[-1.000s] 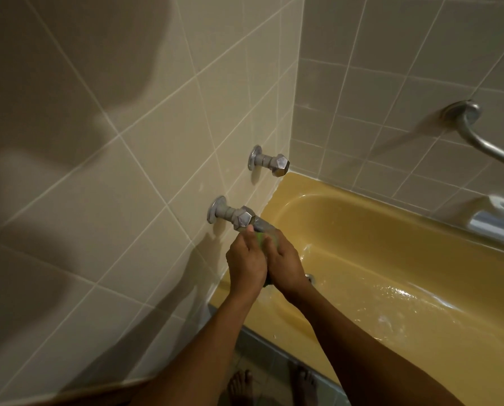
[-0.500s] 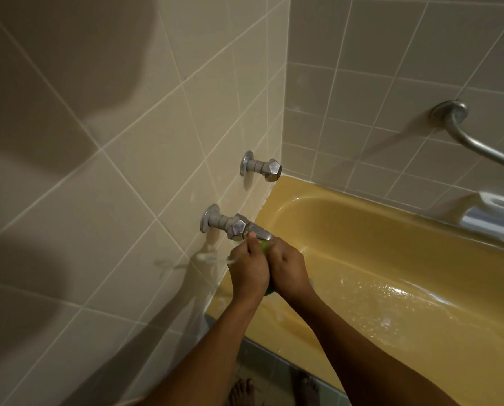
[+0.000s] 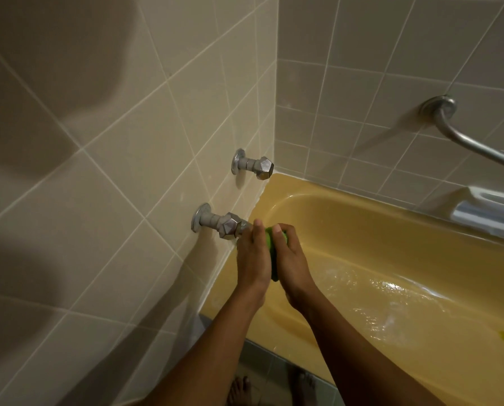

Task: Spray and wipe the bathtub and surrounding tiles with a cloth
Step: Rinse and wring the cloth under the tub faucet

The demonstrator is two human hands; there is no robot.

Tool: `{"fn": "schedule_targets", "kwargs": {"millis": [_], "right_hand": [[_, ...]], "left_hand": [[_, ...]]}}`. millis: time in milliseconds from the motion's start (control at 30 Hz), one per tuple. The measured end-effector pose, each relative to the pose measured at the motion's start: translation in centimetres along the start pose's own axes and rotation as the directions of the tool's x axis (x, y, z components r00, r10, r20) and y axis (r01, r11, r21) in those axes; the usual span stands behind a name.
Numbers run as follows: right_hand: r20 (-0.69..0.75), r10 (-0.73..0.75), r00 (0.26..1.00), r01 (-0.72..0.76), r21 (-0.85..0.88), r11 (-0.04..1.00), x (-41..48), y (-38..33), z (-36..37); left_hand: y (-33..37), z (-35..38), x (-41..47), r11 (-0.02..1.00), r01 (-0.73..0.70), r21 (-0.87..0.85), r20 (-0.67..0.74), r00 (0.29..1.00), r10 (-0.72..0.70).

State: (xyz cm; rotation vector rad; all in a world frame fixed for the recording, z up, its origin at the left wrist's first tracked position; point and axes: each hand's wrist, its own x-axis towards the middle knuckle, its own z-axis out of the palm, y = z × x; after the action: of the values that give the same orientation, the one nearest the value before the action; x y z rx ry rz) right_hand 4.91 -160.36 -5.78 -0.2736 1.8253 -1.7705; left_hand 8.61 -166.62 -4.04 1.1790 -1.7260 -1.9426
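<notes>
Nothing readable for you here: no text, brand, number or sign legible on the tiles point(image 3: 98, 230), taps point(image 3: 262, 167), bathtub point(image 3: 391, 230) or cloth point(image 3: 270, 240).

Bare throughout: left hand point(image 3: 252, 259), right hand point(image 3: 292, 263), both forearms point(image 3: 215, 347) uncovered down to the lower frame edge; fingernails point(image 3: 277, 228) short and pale where visible; bare feet point(image 3: 238, 391) at bottom centre, toes dim, partly cropped.
</notes>
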Motion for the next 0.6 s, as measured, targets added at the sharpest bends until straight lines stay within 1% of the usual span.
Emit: {"fn": "schedule_targets", "kwargs": {"millis": [100, 267, 400, 533, 600], "right_hand": [[0.007, 0.01, 1.0, -0.009, -0.012, 1.0, 0.2, 0.1, 0.8], [0.038, -0.01, 0.999, 0.012, -0.05, 0.999, 0.1, 0.8, 1.4], [0.018, -0.067, 0.998, 0.069, -0.199, 0.978, 0.3, 2.0, 1.5], [-0.016, -0.036, 0.999, 0.03, -0.282, 0.959, 0.8, 3.1, 1.4], [-0.036, -0.025, 0.999, 0.013, -0.294, 0.956, 1.0, 3.4, 1.2]], "left_hand": [[-0.4, -0.2, 0.4, 0.998, -0.019, 0.057, -0.117, 0.993, 0.025], [-2.1, -1.5, 0.9, 0.982, 0.011, 0.19, -0.198, 0.98, 0.028], [-3.0, -1.8, 1.0, 0.959, 0.056, 0.277, -0.228, 0.974, 0.009], [-3.9, -1.8, 1.2, 0.949, 0.04, 0.313, -0.234, 0.972, 0.036], [-4.1, -1.5, 1.2, 0.945, 0.036, 0.325, -0.24, 0.97, 0.045]]}}
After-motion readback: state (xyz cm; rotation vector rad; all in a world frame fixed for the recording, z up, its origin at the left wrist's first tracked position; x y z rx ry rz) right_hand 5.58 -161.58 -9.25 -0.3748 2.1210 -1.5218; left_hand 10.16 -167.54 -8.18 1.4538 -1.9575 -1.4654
